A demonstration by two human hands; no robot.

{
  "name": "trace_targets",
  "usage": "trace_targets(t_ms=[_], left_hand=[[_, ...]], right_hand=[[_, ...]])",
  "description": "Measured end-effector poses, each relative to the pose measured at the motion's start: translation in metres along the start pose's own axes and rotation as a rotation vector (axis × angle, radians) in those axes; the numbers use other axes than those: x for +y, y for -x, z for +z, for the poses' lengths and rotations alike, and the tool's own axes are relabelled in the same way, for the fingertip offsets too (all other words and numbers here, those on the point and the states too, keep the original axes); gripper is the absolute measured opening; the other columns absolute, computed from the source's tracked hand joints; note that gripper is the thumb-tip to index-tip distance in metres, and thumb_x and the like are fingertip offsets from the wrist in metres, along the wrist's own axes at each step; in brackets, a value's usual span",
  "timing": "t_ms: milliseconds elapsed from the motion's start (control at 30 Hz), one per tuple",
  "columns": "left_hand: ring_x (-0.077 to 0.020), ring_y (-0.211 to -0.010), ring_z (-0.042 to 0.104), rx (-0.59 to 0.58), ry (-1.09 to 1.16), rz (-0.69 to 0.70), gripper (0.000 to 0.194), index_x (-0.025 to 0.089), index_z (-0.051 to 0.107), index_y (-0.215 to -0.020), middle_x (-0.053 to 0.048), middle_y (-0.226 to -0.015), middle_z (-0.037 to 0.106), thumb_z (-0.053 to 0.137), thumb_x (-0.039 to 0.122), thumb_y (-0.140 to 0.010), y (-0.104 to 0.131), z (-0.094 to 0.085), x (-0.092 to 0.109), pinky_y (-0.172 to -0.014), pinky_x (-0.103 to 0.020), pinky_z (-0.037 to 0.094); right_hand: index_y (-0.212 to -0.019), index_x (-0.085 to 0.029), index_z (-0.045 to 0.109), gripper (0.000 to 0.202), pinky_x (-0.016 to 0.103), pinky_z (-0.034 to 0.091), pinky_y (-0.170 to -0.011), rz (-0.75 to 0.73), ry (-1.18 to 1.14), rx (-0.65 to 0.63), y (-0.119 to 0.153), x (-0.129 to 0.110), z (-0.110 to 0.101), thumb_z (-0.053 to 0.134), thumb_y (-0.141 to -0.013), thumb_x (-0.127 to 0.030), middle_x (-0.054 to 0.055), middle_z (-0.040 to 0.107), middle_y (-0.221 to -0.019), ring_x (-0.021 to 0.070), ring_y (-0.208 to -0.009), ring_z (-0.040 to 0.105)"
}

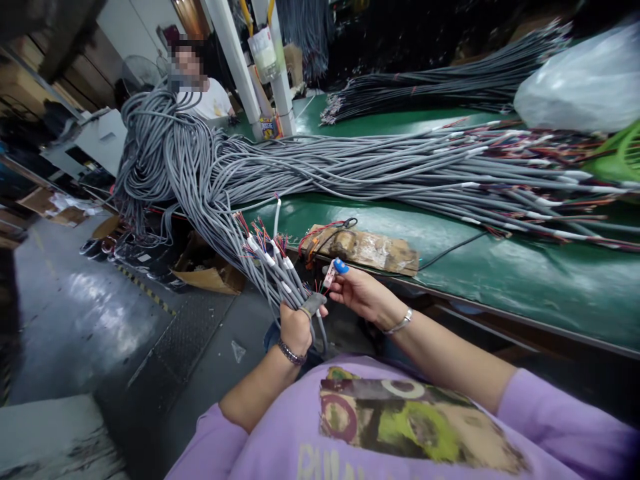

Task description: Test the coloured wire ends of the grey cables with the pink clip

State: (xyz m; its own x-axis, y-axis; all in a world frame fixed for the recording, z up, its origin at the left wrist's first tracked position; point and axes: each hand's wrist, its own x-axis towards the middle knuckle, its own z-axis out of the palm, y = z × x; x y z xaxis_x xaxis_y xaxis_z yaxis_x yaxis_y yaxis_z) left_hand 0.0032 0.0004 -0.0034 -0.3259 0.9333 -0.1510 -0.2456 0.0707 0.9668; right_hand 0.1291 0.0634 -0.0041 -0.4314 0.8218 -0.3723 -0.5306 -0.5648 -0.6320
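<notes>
My left hand (296, 328) is closed around a bunch of grey cables (270, 273) near their stripped ends, where thin coloured wires and white sleeves show. A grey cover sits on its thumb. Close beside it, my right hand (361, 293) pinches a small white block with dark marks (329, 274), perhaps a connector; its exact kind is unclear. A blue finger cover (341, 266) is on one of its fingertips. Thin wires show between the two hands. Just beyond lies a worn wooden board (370, 251) with an orange-and-black clamp-like part (312, 248) at its left end.
Long grey cables (300, 163) lie across the green table (500, 280) and hang over its left end. Behind are black cables (425, 90), a plastic bag (580, 80) and a green basket (620, 157). A person (213, 100) is across the table. A cardboard box (213, 277) stands below.
</notes>
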Motion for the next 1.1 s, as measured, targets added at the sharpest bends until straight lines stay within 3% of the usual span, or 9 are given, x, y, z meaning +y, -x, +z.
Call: trace_targets(t_ms=[133,233,300,367,500,667,867,1100], left_hand=[[-0.0113,-0.045,0.053,-0.017,-0.009,0.013,0.023,0.016,0.058,-0.05,0.0,-0.046,0.058,0.072,0.029,-0.063,0.0,-0.001,0.0,-0.051,-0.024,0.043],[-0.0109,-0.046,0.053,-0.027,-0.007,0.022,0.023,0.016,0.059,-0.048,-0.001,-0.046,0.058,0.071,0.027,-0.064,-0.001,-0.002,-0.001,-0.051,-0.024,0.041],[-0.0107,-0.046,0.053,-0.032,-0.004,0.021,0.022,0.015,0.06,-0.048,-0.001,-0.046,0.058,0.071,0.025,-0.065,-0.001,-0.002,-0.002,-0.05,-0.024,0.04],[-0.0106,-0.046,0.053,-0.036,-0.004,0.022,0.021,0.015,0.06,-0.048,-0.001,-0.046,0.058,0.07,0.023,-0.065,-0.001,-0.002,-0.003,-0.051,-0.024,0.04],[-0.0112,-0.048,0.054,-0.029,-0.012,0.019,0.022,0.016,0.06,-0.046,-0.001,-0.047,0.059,0.069,0.022,-0.066,0.0,-0.002,-0.003,-0.054,-0.025,0.043],[-0.0116,-0.047,0.053,-0.03,-0.018,0.005,0.019,0.016,0.062,-0.049,-0.001,-0.047,0.059,0.069,0.023,-0.065,-0.001,-0.001,-0.004,-0.052,-0.025,0.043],[-0.0113,-0.048,0.054,-0.047,-0.03,0.01,0.018,0.015,0.062,-0.05,-0.001,-0.049,0.06,0.069,0.023,-0.065,-0.001,-0.002,-0.007,-0.052,-0.024,0.044],[-0.0115,-0.045,0.054,-0.02,-0.003,-0.004,0.015,0.014,0.065,-0.059,0.0,-0.048,0.06,0.072,0.025,-0.065,0.003,-0.012,-0.009,-0.048,-0.023,0.042]], right_hand=[[-0.064,-0.018,0.055,0.037,0.02,0.041,-0.047,-0.156,0.134,0.052,-0.002,0.009,0.0,0.076,-0.066,-0.049,-0.006,0.048,-0.053,0.0054,-0.045,0.038],[-0.062,-0.019,0.057,0.045,0.023,0.039,-0.049,-0.379,0.328,0.169,-0.002,0.016,-0.002,0.065,-0.07,-0.063,-0.003,0.051,-0.053,0.0081,-0.048,0.041],[-0.064,-0.019,0.06,0.05,0.024,0.039,-0.051,-0.451,0.387,0.181,-0.001,0.019,-0.004,0.058,-0.072,-0.069,0.0,0.055,-0.056,0.0099,-0.051,0.045],[-0.067,-0.02,0.062,0.051,0.025,0.041,-0.053,-0.404,0.342,0.12,-0.002,0.021,-0.006,0.055,-0.073,-0.07,0.0,0.056,-0.058,0.0104,-0.052,0.046],[-0.076,-0.02,0.066,0.043,0.025,0.046,-0.058,-0.165,0.063,-0.014,-0.007,0.019,-0.007,0.064,-0.072,-0.062,0.0,0.061,-0.066,0.0109,-0.058,0.052],[-0.076,-0.02,0.068,0.03,0.022,0.047,-0.059,-0.114,-0.131,0.04,-0.011,0.016,-0.002,0.074,-0.071,-0.048,-0.001,0.067,-0.072,0.0104,-0.064,0.057],[-0.077,-0.019,0.067,0.033,0.02,0.048,-0.057,-0.112,-0.153,0.034,-0.008,0.018,0.0,0.072,-0.071,-0.051,-0.001,0.066,-0.071,0.0099,-0.063,0.058],[-0.073,-0.019,0.062,0.04,0.024,0.049,-0.055,-0.041,-0.02,-0.018,0.009,0.027,-0.015,0.07,-0.069,-0.058,0.001,0.065,-0.072,0.0107,-0.059,0.057]])
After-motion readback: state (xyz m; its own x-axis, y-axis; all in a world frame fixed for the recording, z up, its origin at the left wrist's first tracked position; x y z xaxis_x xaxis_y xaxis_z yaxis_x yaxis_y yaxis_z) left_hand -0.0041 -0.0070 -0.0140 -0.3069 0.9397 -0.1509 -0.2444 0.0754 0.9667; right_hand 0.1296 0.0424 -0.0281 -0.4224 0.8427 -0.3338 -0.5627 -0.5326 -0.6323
